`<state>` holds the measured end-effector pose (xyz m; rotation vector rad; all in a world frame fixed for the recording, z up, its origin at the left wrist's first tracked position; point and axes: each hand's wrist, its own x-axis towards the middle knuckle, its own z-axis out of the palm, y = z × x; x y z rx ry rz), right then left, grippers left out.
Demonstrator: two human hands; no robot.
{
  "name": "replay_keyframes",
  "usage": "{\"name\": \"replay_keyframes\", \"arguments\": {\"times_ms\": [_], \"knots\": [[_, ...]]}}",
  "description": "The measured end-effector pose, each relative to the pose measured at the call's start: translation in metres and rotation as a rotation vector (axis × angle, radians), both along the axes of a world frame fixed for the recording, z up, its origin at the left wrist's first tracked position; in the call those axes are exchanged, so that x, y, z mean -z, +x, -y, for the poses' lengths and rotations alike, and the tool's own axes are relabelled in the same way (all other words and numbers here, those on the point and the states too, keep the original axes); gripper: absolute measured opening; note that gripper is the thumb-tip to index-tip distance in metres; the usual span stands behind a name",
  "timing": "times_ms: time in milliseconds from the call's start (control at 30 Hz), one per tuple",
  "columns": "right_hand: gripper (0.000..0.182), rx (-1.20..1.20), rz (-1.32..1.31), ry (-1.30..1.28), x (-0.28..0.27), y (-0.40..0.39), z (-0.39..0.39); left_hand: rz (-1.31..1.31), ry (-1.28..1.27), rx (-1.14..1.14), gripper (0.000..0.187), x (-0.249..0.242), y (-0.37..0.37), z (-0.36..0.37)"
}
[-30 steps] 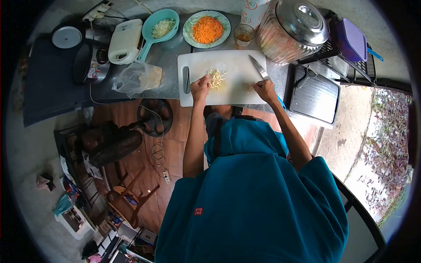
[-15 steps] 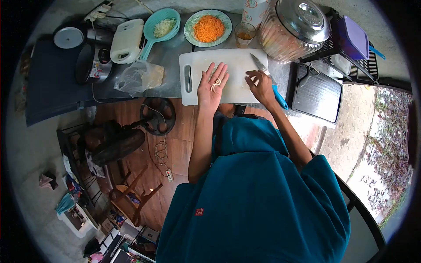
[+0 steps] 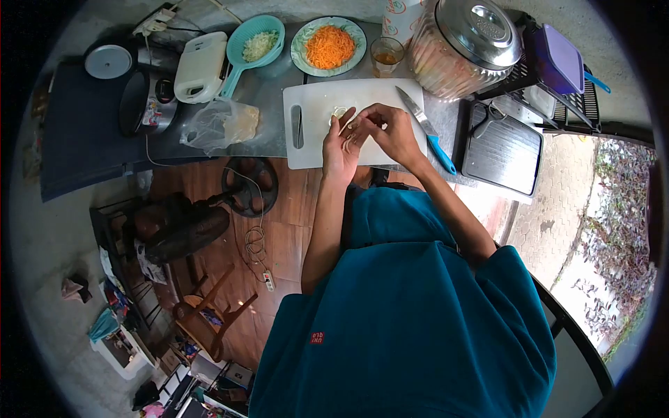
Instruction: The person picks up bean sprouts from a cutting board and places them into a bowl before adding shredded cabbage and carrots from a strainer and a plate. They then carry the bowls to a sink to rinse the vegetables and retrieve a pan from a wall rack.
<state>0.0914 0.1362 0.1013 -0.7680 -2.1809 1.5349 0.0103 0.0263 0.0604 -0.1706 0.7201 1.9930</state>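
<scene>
Over the white cutting board (image 3: 313, 97), my left hand (image 3: 340, 155) is turned palm up and half cupped, holding thin pale curled strips that look like onion rings. My right hand (image 3: 397, 139) meets its fingertips, thumb and fingers pinched together; whatever is between them is too small to make out. More pale rings (image 3: 339, 111) lie on the board just beyond my left fingers. A knife (image 3: 418, 111) with a blue handle rests on the board's right side, its handle past the board's edge, touched by neither hand.
Behind the board stand a green strainer (image 3: 279, 52) of chopped white pieces, a plate (image 3: 298, 52) of shredded carrot, a glass (image 3: 387, 61) and a large lidded jar (image 3: 446, 66). A plastic bag (image 3: 209, 125) lies left; a grill pan (image 3: 502, 153) is right.
My right hand has moved left from beside the knife to my left fingers. My left hand has curled from flat to half cupped. Pale rings now show on the board beyond it.
</scene>
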Motion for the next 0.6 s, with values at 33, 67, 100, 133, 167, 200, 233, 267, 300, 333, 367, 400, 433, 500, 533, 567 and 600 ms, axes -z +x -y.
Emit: {"name": "replay_keyframes", "arguments": {"times_ms": [33,67,100,133,167,200,233,267,300,333,367,400,433,500,533,567,600], "knots": [[0.015,-0.002,-0.025,-0.025,0.002,0.000,-0.001,0.000,0.001,-0.004,0.046,0.004,-0.001,0.001],[0.016,-0.003,-0.050,-0.051,0.003,0.000,-0.002,-0.047,-0.048,0.007,0.046,0.008,-0.003,0.004],[0.016,-0.006,-0.049,-0.051,0.004,0.000,-0.003,-0.095,-0.098,0.019,0.047,0.007,-0.004,0.005],[0.016,-0.021,-0.068,-0.032,0.005,-0.001,-0.004,-0.095,-0.099,0.017,0.047,0.006,-0.005,0.007],[0.016,-0.036,-0.086,-0.014,0.006,-0.001,-0.003,-0.117,-0.093,0.053,0.045,0.006,-0.006,0.010],[0.016,-0.038,-0.085,-0.014,0.006,-0.001,-0.003,-0.140,-0.085,0.089,0.043,0.003,-0.006,0.011],[0.016,-0.065,-0.105,0.020,0.005,-0.002,-0.003,-0.139,-0.084,0.089,0.043,0.002,-0.006,0.011],[0.017,-0.093,-0.125,0.055,0.005,-0.002,-0.004,-0.172,-0.095,0.091,0.037,0.001,-0.006,0.011],[0.017,-0.093,-0.126,0.055,0.006,-0.003,-0.003,-0.206,-0.106,0.093,0.031,0.001,-0.007,0.011],[0.016,-0.087,-0.145,0.093,0.008,-0.004,-0.003,-0.207,-0.106,0.093,0.031,0.000,-0.007,0.011],[0.016,-0.080,-0.164,0.132,0.011,-0.005,-0.002,-0.237,-0.132,0.075,0.025,-0.001,-0.006,0.011],[0.016,-0.079,-0.164,0.133,0.014,-0.006,-0.003,-0.267,-0.156,0.057,0.019,-0.002,-0.006,0.010],[0.016,-0.037,-0.159,0.096,0.017,-0.007,-0.002,-0.266,-0.157,0.058,0.019,-0.003,-0.006,0.010],[0.017,0.007,-0.154,0.058,0.020,-0.007,-0.002,-0.263,-0.194,0.034,0.014,-0.005,-0.005,0.009],[0.017,0.048,-0.140,0.052,0.020,-0.006,-0.002,-0.263,-0.194,0.034,0.014,-0.003,-0.004,0.008],[0.018,0.087,-0.126,0.045,0.020,-0.006,-0.002,-0.276,-0.203,0.054,0.013,-0.001,-0.004,0.007],[0.018,0.087,-0.126,0.045,0.021,-0.006,-0.002,-0.289,-0.211,0.074,0.013,-0.001,-0.004,0.007]]}}
